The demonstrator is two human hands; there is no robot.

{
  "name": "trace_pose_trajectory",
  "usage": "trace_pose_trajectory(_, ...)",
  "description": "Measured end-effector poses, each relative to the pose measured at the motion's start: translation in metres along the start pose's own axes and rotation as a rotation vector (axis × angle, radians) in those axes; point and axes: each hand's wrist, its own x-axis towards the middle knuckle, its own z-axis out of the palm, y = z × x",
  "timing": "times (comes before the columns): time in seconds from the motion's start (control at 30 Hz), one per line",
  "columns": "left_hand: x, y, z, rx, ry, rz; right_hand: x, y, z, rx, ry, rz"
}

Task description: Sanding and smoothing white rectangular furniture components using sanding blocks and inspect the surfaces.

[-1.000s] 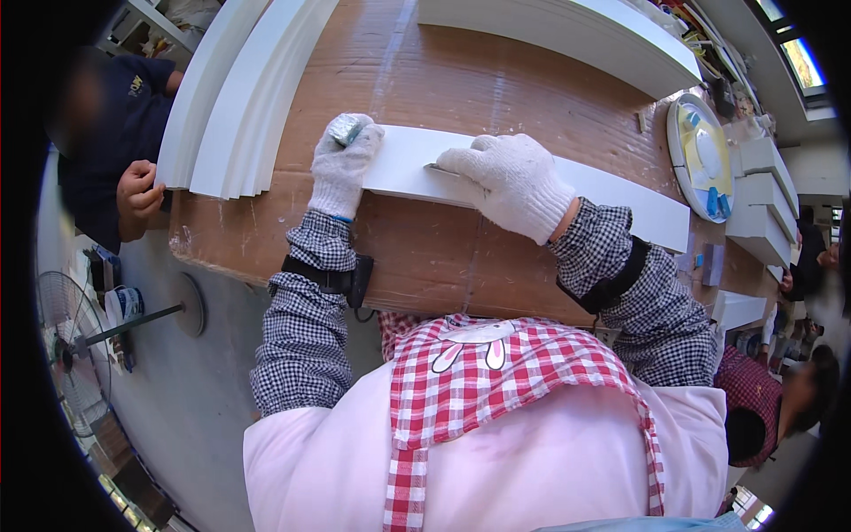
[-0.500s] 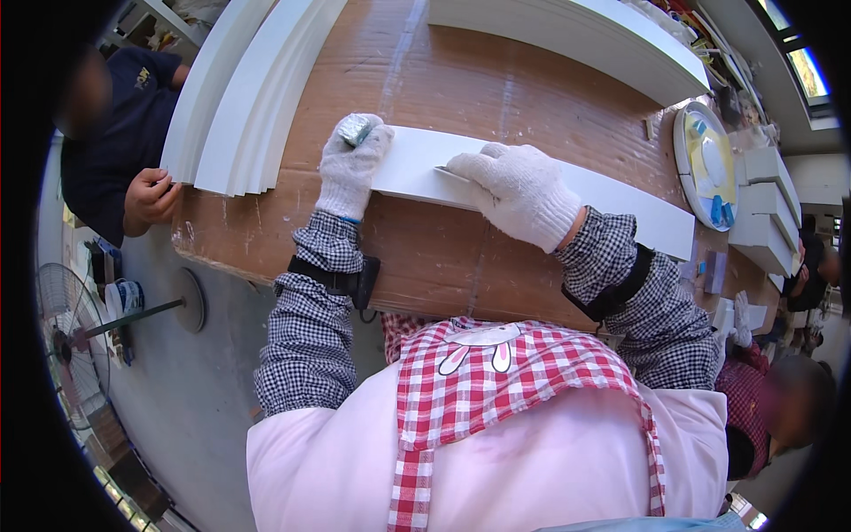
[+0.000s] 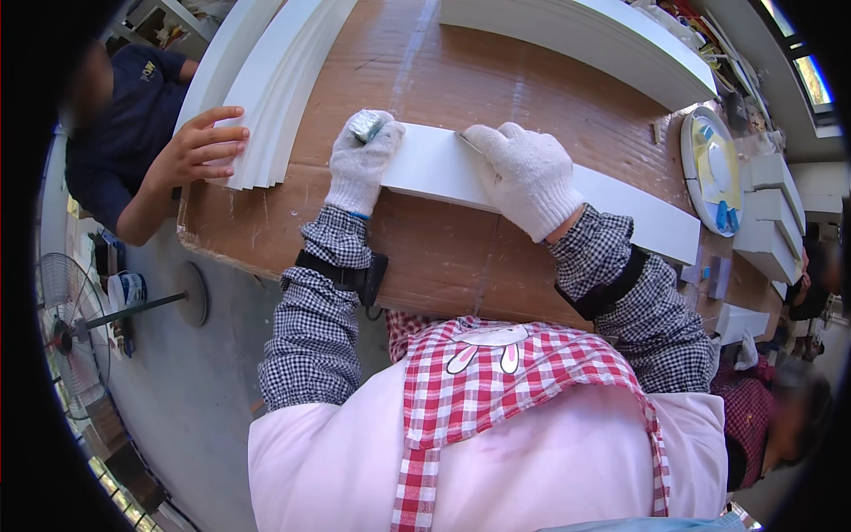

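1. Gripping one long white board (image 3: 434, 168) at its left end, the left hand (image 3: 366, 160), in a knit glove, is closed in a loose fist; one silvery piece (image 3: 364, 127) sits at its top, though whether held or wrapped on cannot be told.

2. The right hand (image 3: 527, 177), likewise gloved, lies across the middle of the board with fingers curled, thumb and forefinger pinching one thin blade (image 3: 464, 140) close to the board's far edge.

3. The board lies lengthwise before the wearer on a cardboard-covered table (image 3: 425, 257); bare brown surface shows between its near edge and the table's near edge, with a wider stretch beyond its far edge.

4. Bounding that room are two bundles of white boards (image 3: 275, 97) at left and one white stack (image 3: 576, 44) at the far side, all apart from the board in hand.

5. At left, one co-worker's hand (image 3: 199, 151) rests its spread fingers on the bundles' near end.

6. Near the board's right end stand one round white tray (image 3: 690, 168) and at least three white boxes (image 3: 769, 239).
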Motion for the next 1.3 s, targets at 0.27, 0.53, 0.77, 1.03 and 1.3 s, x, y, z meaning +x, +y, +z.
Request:
trace_pose_trajectory(0.27,-0.007,0.000,-0.002,0.098,0.039,0.031,0.023,-0.022,-0.005,0.065,-0.163,-0.208)
trace_pose_trajectory(0.53,0.007,0.000,-0.021,-0.613,0.188,-0.087,0.008,-0.037,0.005,0.061,-0.130,-0.288)
trace_pose_trajectory(0.77,-0.049,0.032,0.015,0.275,0.093,0.333,-0.083,0.058,-0.011,-0.051,0.287,0.150)
trace_pose_trajectory(1.03,-0.058,0.050,0.074,0.999,-0.379,0.757,-0.260,0.182,-0.081,-0.536,0.381,1.142)
trace_pose_trajectory(1.3,-0.062,0.042,0.131,1.084,-0.643,0.734,-0.275,0.136,-0.054,-0.166,0.512,0.699)
